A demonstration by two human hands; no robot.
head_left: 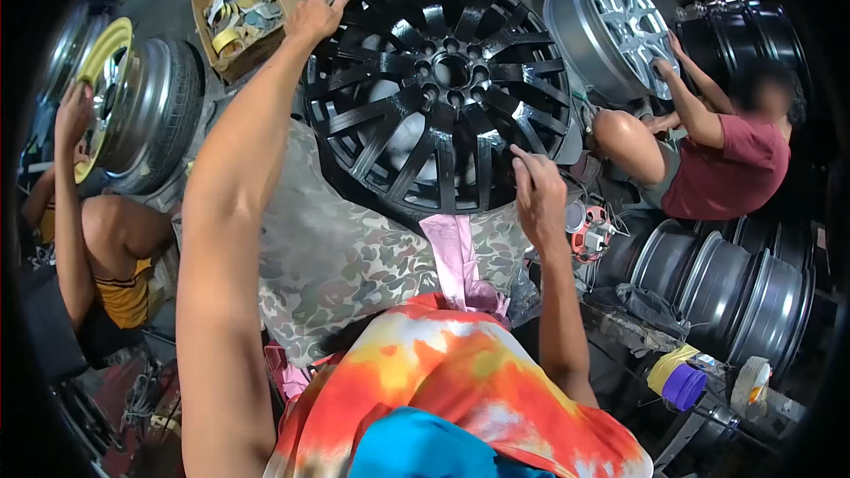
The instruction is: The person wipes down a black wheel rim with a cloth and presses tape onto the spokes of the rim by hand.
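A large glossy black multi-spoke wheel rim (431, 66) lies in front of me, its near edge over a camouflage cloth (310, 239). My left hand (316, 18) is at the rim's upper left edge, with the thumb raised and the other fingers curled against the edge. At the lower right of the rim is my right hand (539, 190), its index finger extended toward a spoke; whether it touches is unclear, and some fingers are curled. A pink cloth (453, 257) hangs just below the rim's near edge.
A cardboard box (208, 40) of tape and scraps stands upper left. At right, a person (730, 150) handles a silver rim (620, 26); at left, another person's hand (74, 111) holds a yellow-edged rim (106, 88). More rims (717, 288) and purple tape (683, 386) are lower right.
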